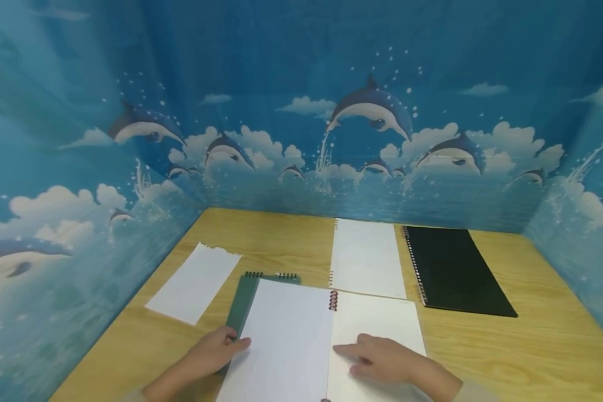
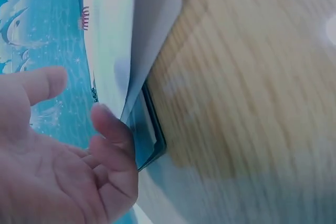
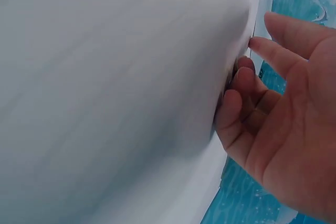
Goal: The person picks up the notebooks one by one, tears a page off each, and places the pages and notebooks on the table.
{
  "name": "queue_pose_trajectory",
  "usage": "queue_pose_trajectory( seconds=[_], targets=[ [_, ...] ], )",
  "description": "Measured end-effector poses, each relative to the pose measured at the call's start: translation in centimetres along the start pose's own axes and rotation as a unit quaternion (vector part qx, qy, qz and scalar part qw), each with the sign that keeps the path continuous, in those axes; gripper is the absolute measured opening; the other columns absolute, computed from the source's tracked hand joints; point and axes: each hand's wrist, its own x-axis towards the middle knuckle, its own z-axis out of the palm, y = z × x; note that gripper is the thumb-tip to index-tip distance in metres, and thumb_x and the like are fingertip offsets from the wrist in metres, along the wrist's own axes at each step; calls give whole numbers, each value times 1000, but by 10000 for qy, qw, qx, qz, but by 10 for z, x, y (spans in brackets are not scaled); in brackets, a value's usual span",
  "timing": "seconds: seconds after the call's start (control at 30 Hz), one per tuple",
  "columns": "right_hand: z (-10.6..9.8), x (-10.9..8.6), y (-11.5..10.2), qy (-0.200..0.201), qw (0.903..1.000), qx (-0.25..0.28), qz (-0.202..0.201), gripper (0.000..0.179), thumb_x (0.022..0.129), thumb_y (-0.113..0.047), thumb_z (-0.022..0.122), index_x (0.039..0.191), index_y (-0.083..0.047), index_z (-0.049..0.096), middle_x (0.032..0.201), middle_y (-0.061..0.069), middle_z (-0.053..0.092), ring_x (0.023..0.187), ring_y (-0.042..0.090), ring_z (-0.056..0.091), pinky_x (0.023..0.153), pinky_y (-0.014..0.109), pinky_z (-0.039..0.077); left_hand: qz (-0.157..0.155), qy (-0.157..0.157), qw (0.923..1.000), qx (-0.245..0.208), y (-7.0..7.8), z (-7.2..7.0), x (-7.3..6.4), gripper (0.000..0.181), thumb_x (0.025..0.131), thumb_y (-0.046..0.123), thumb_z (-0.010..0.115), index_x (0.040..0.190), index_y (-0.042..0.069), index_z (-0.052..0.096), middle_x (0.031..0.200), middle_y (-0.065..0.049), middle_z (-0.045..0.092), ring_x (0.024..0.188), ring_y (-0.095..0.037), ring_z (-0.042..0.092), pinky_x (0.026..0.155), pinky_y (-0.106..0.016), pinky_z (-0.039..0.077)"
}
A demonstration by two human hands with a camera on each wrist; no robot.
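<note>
An open spiral notebook [image 1: 286, 346] lies at the table's front middle, with a white left page and a cream right page [image 1: 382, 315]. Its left half covers part of a green spiral notebook [image 1: 241, 304]. Along the left page's outer edge is my left hand [image 1: 211, 352], its thumb raised apart from the paper in the left wrist view, fingers loosely bent by the edge. Over the cream page, my right hand [image 1: 384, 360] has its index finger stretched toward the binding [image 1: 334, 300] and its other fingers bent. Close up, those right fingers [image 3: 241, 80] meet the paper.
A torn white sheet [image 1: 195, 283] lies at the left. Behind the open notebook is a white spiral-edged pad [image 1: 367, 257], and a black spiral notebook [image 1: 457, 271] lies to its right. Dolphin-printed curtains [image 1: 281, 139] surround the wooden table [image 1: 532, 357].
</note>
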Motion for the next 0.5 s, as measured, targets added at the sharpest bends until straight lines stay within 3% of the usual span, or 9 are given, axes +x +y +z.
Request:
queue_pose_trajectory(
  seconds=[0.17, 0.3, 0.4, 0.5],
  targets=[
    [2, -1, 1, 16, 9999, 22, 144, 39, 92, -39, 49, 131, -33, 50, 79, -12, 45, 65, 0, 39, 61, 18, 35, -164, -124, 9991, -372, 3, 1, 6, 41, 85, 34, 61, 95, -5, 61, 78, -5, 58, 73, -17, 54, 64, -33, 47],
    [4, -1, 3, 31, 10000, -8, 85, 39, 93, -38, 49, 132, -34, 49, 81, -12, 44, 65, 0, 39, 61, 17, 35, -130, -218, 9972, -703, -2, -6, 9, 33, 85, 30, 61, 85, -3, 62, 70, -2, 52, 67, -15, 47, 58, -27, 40],
    [6, -1, 2, 36, 9999, -56, 117, 39, 93, -38, 49, 132, -35, 48, 81, -12, 44, 65, 0, 39, 61, 17, 35, 328, -466, 9948, -845, -3, -15, 10, 31, 86, 30, 60, 83, -1, 59, 69, 0, 50, 65, -14, 45, 57, -26, 39],
    [7, -1, 2, 89, 9998, -148, 99, 39, 93, -36, 50, 131, -35, 49, 81, -12, 44, 65, 0, 38, 60, 17, 35, 956, -930, 9849, -1100, 2, -25, 12, 31, 89, 31, 57, 81, 0, 55, 65, 2, 45, 61, -12, 42, 55, -24, 36]
  ],
)
